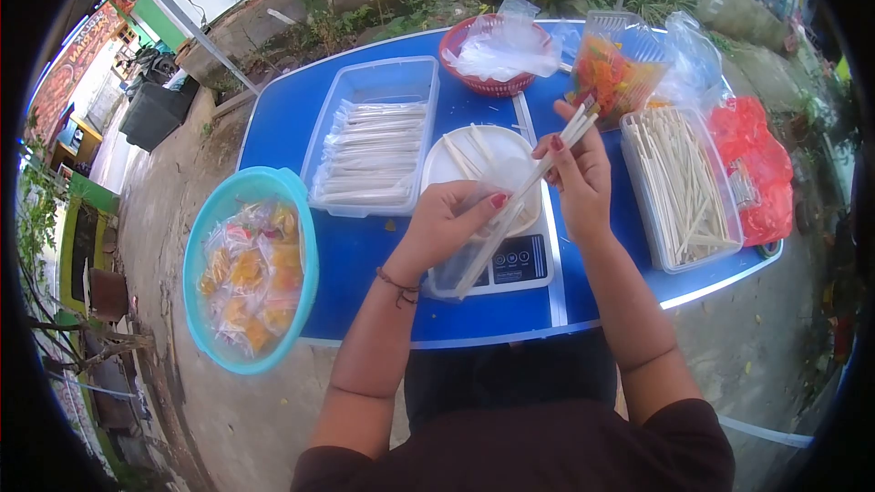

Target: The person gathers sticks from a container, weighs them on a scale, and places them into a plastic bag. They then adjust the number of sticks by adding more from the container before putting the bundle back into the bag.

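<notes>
My left hand (pixel 445 220) is closed on a clear plastic bag (pixel 448 271), thumb on top. A bundle of long, pale sticks (pixel 526 184) runs slantwise, its lower end inside the bag. My right hand (pixel 581 173) grips the upper part of these sticks between thumb and fingers. Below my hands stands a digital kitchen scale (pixel 538 266) with a white round plate (pixel 439 164) on it. A few more pale sticks (pixel 467 153) lie on the plate. The bag and my left hand partly cover the scale.
On the blue table (pixel 365 255), a clear tub (pixel 321 141) holds bagged sticks and another tub (pixel 670 266) holds loose ones. A red basket (pixel 497 87) of plastic bags, a bag of orange pieces (pixel 606 68) and a red bag (pixel 761 169) lie behind. A turquoise basin (pixel 310 264) stands left.
</notes>
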The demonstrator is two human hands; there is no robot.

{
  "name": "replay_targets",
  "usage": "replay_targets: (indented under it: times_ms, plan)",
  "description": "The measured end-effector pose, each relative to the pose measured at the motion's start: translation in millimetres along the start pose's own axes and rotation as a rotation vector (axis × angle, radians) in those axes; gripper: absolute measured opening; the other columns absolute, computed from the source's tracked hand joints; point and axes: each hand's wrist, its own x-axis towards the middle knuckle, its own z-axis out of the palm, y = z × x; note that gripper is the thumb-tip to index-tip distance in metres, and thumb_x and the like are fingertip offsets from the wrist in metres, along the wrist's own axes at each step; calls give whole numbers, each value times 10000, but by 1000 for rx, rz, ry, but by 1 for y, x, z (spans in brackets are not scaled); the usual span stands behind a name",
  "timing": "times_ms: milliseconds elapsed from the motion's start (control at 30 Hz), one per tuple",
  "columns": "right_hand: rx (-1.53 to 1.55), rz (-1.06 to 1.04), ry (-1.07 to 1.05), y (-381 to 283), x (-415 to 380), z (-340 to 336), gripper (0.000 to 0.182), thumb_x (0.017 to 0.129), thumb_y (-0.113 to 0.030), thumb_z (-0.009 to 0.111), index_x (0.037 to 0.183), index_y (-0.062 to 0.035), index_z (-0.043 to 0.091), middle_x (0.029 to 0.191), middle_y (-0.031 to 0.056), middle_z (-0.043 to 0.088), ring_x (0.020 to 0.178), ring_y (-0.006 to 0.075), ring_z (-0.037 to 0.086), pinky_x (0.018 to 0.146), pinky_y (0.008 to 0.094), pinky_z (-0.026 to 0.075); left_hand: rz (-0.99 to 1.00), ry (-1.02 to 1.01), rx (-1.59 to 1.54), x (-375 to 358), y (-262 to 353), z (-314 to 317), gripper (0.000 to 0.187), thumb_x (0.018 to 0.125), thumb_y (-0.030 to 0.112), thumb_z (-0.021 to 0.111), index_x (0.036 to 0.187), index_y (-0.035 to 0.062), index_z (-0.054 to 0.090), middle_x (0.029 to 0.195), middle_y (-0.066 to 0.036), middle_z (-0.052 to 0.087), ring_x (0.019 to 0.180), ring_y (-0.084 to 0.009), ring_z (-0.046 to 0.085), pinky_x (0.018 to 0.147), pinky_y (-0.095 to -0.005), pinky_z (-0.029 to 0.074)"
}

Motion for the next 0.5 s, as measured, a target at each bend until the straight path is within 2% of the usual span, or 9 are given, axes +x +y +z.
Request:
replay_targets:
  times_ms: [33,133,233,333,500]
  plan:
    - [-30,13,2,0,2,-4,483,985,-120,531,1416,-9,341,854,42,636,736,44,544,646,176,402,10,-5,13,0,0,0,264,928,189,649,1077,-24,692,897,-85,719,749,-85,659,678,-215,527]
    - [-118,-37,10,-3,1,0,518,984,-101,529,1442,-3,309,861,50,635,773,57,571,658,192,421,32,-20,21,0,2,1,252,919,169,659,1075,-26,693,902,-83,719,758,-86,658,688,-216,527]
    - [-161,16,-121,-6,-3,3,550,981,-92,529,1462,-1,279,861,59,634,792,66,579,673,203,424,26,-30,-6,1,2,2,244,912,152,665,1075,-28,693,903,-80,718,770,-87,657,694,-217,526]
    - [-93,16,-128,-3,-3,7,564,979,-97,533,1469,-5,271,866,59,634,791,63,571,692,202,421,14,-18,35,1,-2,0,239,912,141,661,1076,-30,691,903,-78,716,782,-89,657,698,-219,527]
    - [-92,-27,-46,0,-2,4,458,982,-81,519,1409,-6,370,869,44,633,784,56,556,696,203,418,34,-5,62,2,-2,0,234,916,127,652,1081,-35,686,907,-80,714,784,-92,658,701,-229,532]
